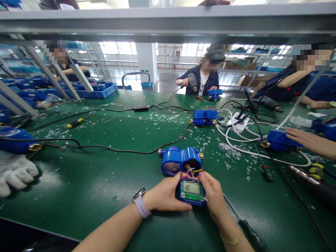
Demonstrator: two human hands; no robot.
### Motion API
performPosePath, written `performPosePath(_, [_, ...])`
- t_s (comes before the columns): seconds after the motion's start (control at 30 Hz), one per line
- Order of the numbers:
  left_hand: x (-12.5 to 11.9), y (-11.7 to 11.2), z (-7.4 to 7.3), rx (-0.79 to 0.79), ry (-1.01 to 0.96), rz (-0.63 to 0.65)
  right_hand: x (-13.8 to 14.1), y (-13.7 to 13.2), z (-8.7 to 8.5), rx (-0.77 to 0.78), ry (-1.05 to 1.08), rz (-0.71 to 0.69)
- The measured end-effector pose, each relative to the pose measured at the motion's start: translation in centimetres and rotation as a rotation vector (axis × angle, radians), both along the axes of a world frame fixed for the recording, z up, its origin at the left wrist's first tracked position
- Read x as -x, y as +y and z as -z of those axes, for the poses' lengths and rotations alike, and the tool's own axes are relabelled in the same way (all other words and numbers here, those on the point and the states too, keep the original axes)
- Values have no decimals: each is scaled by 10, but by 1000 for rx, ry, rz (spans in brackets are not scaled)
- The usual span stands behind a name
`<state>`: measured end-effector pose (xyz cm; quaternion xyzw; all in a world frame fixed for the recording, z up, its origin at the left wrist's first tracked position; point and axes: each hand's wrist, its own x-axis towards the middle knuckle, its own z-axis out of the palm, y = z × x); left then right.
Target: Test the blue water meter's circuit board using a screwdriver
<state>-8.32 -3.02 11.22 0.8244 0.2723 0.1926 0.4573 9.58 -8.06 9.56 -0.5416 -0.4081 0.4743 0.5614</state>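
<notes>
Between my two hands is a blue-framed display module (191, 189), a green circuit board with a small LCD screen. My left hand (168, 194) grips its left side, the thumb along the lower edge. On the opposite side, the fingers of my right hand (212, 190) close on the upper right edge, by the wires. Thin coloured wires (193, 172) run from the module into the open round housing of a blue water meter (181, 157) with brass ends, lying just beyond it. A long screwdriver (244, 224) lies beside my right forearm.
Black cables (131, 151) and a white cord (236, 138) cross the green table (105, 182). More blue meters (203, 117) stand farther off. A gloved hand (17, 173) is at left, another person's hand (309, 140) at right. A shelf beam (168, 22) spans overhead.
</notes>
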Motion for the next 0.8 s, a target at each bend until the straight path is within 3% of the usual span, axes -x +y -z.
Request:
performPosePath(0.17, [1,1,0,1,-17,8,0,-3,-3,-59,-35,-8])
performPosePath(0.4, [0,3,5,-29,-61,18,0,-4,-12,-87,-35,-202])
performPosePath(0.63, [1,5,11,-31,-84,25,0,-1,-10,-63,16,-225])
performPosePath(0.8, [3,7,7,54,-64,43,1,-1,-10,-57,49,-252])
